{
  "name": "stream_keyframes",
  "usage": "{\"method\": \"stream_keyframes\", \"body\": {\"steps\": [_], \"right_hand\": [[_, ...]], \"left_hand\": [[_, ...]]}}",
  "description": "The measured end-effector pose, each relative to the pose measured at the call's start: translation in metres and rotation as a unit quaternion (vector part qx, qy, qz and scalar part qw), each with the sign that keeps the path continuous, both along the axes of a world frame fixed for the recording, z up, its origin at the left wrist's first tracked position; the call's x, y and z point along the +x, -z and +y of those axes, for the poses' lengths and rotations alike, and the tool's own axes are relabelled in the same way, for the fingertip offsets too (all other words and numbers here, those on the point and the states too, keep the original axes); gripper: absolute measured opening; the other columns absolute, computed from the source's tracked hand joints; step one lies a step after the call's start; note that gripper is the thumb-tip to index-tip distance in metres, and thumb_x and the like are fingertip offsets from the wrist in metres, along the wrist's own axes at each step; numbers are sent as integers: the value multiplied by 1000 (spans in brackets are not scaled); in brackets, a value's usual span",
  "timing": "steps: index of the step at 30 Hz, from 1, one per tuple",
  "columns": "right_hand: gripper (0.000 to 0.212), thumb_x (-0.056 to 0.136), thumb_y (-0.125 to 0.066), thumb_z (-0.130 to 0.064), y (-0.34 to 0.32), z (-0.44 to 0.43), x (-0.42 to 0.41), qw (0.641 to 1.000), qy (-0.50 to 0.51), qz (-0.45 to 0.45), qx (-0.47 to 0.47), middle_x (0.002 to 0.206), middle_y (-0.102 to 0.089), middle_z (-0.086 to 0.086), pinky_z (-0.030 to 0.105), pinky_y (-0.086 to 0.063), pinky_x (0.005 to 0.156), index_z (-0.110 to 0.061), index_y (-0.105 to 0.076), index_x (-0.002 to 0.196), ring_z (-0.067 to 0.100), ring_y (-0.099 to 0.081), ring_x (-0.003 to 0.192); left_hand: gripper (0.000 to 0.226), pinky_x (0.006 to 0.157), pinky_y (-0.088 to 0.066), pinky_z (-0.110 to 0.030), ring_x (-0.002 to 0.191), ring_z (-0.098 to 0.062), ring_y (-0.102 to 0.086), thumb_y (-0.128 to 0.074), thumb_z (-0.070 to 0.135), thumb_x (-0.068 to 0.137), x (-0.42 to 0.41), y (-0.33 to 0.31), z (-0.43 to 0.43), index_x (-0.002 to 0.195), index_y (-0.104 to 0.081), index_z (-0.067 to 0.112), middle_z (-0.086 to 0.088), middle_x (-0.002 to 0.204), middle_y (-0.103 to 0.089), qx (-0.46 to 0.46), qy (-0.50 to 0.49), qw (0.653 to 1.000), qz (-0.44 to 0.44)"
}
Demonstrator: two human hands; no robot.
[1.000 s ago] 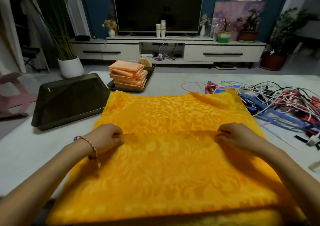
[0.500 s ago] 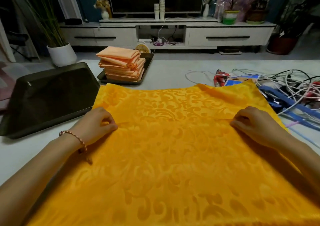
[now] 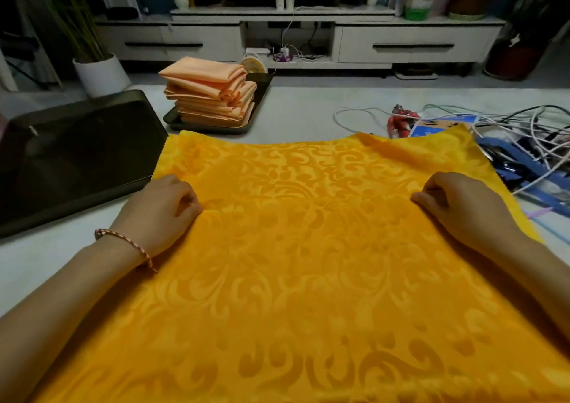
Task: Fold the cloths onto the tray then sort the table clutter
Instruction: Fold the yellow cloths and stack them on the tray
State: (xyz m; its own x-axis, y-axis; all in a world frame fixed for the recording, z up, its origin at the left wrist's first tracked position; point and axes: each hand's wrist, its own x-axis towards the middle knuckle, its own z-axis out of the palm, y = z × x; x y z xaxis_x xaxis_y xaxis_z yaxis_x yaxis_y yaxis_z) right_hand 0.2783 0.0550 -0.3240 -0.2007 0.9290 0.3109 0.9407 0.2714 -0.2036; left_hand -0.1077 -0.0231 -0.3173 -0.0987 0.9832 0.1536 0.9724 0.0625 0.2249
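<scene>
The white tabletop (image 3: 308, 116) carries everything. Spread flat across most of its near half is a golden-yellow patterned cloth (image 3: 308, 279), square-cut with pinked edges, its far right corner lying over the edge of the clutter. To the left, just beside the cloth's edge, sits a large dark rectangular tray (image 3: 77, 156) with nothing in it. At the right lies a tangle of white, black and blue cables (image 3: 524, 146) with some red pieces among them, not yet sorted. Beyond the cloth's far left corner is a stack of folded peach cloths (image 3: 212, 94) on a small dark tray (image 3: 172, 119).

The left hand (image 3: 160, 211) and right hand (image 3: 462, 208) rest on the cloth near its side edges, level with each other about a third of the way in from the far edge. Both have fingers curled under; they seem to pinch the fabric, though the fingertips are hidden.

The folding step is in hand, and this cloth is still unfolded. Next, the hands likely need to lift together and carry the pinched line over evenly, matching the edges before pressing the crease.
</scene>
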Motion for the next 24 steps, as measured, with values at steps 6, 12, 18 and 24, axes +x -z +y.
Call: {"method": "stream_keyframes", "body": {"steps": [6,12,18,24], "right_hand": [[46,85,-65,-21,-29,-22,-11,999,-37,-20,12,125,-52,19,39,-40,93,-5,-52,127,34,-48,114],[45,91,-34,-36,-19,-127,-95,931,-341,76,-110,124,-58,5,18,-31,98,-10,-56,120,13,-48,114],[38,92,-34,-38,23,-149,-100,936,-338,33,-88,137,-51,4,31,-28,108,-19,-54,119,19,-44,129],[49,91,-27,-46,20,-147,-100,935,-348,33,-59,140,-48,1,22,-23,102,-20,-56,119,10,-35,132]], "left_hand": [[55,112,-19,-35,139,-21,-21,-48,33,94,35,-15,-27,143,-29,20,-3,151,-26,0,11,997,82],[91,109,-3,-14,142,-13,-16,0,62,69,117,-21,-104,143,-29,20,4,152,-20,-56,177,982,-44],[74,110,-29,-40,132,-21,-43,8,52,95,114,25,-139,139,-43,19,-7,147,-38,-130,88,986,61],[89,111,17,-31,139,-10,23,45,69,54,73,36,-170,135,22,41,15,143,28,-61,35,996,47]]}}
